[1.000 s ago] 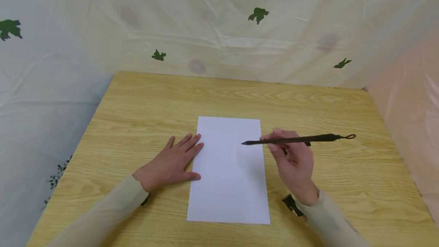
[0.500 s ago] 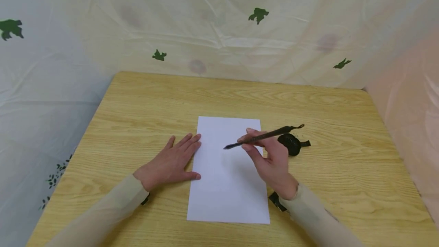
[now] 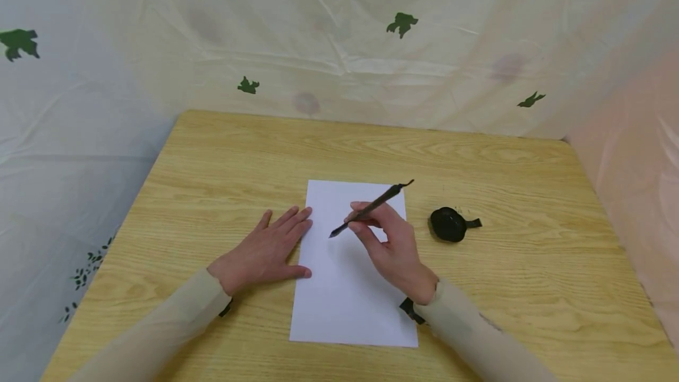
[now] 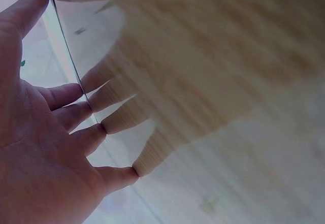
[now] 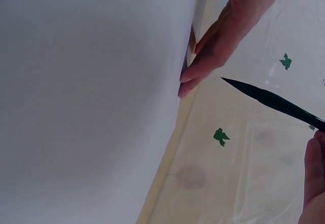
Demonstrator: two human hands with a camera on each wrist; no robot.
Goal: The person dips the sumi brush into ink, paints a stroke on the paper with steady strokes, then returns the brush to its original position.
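A white sheet of paper [image 3: 329, 305] lies on the wooden table, blank as far as it shows. My left hand [image 3: 265, 255] is spread flat at its left edge, fingertips and thumb tip resting on the margin; the left wrist view shows the same hand [image 4: 56, 137] with fingers straight against the tabletop. My right hand [image 3: 395, 246] pinches a dark writing brush [image 3: 373, 204] between thumb and fingers over the paper. The brush slants, its pointed black tip low on the left and its hanging loop up to the right. In the right wrist view the brush tip [image 5: 254, 92] stands clear above the sheet.
Right of the paper sits a small black ink dish [image 3: 448, 224] with a short handle, a few dark specks beside it. Pale curtains [image 3: 329, 34] with green bird shapes hang behind the wooden table [image 3: 223, 158] and at its sides.
My right hand has moved left over the paper with the brush, which has tipped from nearly level to a steeper slant. The ink dish has come into full view. My left hand stays put.
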